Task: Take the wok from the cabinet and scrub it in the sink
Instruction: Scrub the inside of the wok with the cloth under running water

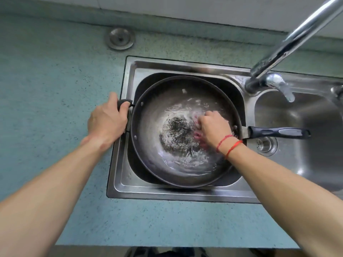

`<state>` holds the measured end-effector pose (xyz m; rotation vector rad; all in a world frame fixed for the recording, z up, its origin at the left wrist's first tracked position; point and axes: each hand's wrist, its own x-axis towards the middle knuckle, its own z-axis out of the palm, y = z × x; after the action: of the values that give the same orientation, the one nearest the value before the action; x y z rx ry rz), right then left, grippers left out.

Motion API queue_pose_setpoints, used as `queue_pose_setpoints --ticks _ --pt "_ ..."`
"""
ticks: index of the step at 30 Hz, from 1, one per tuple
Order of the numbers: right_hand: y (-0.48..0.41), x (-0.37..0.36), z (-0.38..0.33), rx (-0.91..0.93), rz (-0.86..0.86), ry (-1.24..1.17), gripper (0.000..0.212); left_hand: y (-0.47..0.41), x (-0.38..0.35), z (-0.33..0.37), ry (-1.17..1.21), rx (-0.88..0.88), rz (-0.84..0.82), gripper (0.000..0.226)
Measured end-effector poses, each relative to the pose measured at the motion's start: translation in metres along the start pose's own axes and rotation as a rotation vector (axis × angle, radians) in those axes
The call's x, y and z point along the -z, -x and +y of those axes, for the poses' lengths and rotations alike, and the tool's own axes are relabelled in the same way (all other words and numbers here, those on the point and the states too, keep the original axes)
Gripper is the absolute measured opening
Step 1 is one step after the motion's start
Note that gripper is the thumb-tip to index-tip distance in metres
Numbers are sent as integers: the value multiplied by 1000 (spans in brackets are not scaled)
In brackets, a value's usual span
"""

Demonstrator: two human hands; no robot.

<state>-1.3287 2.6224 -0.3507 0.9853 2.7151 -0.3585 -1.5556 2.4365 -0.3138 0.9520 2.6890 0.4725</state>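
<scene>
Wok [167, 160] in steel sink [178, 190], teal countertop [55, 75]; left hand [106, 121] gripping side handle [124, 103], right hand [213, 129] clutching pink cloth [197, 134].

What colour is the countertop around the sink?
Pale blue-green with fine dark speckles, seen on the countertop in the head view, the only one.

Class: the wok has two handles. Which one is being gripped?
The short loop handle on the wok's left, held by the left hand; the long handle is free.

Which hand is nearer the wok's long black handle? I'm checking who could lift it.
Right. The right hand scrubs inside the wok just beside the long handle; the left hand grips the small helper handle opposite.
</scene>
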Motion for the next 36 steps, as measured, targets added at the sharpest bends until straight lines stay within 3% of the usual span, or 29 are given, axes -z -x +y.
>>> queue_pose_setpoints --ticks 5,8,15,23,28,33,36 --pt "39 3 -13 30 -147 -14 3 -1 -2 -2 6 -7 9 32" --pt "60 -6 -39 104 -237 -114 9 0 -1 -2 20 -10 0 32" --pt "27 -20 -95 243 -104 -255 2 0 0 -3 17 -30 0 32" --pt "-37 -2 -80 169 86 -248 15 -1 -2 -3 16 -20 9 31" --pt "-37 9 -28 -31 54 -148 8 0 -3 -3 17 -8 13 31" --pt "3 5 -7 -46 -28 -49 4 0 -4 -4 28 -5 17 31" --pt "25 -3 -9 -34 -71 -93 21 0 -3 -3 18 5 23 32"
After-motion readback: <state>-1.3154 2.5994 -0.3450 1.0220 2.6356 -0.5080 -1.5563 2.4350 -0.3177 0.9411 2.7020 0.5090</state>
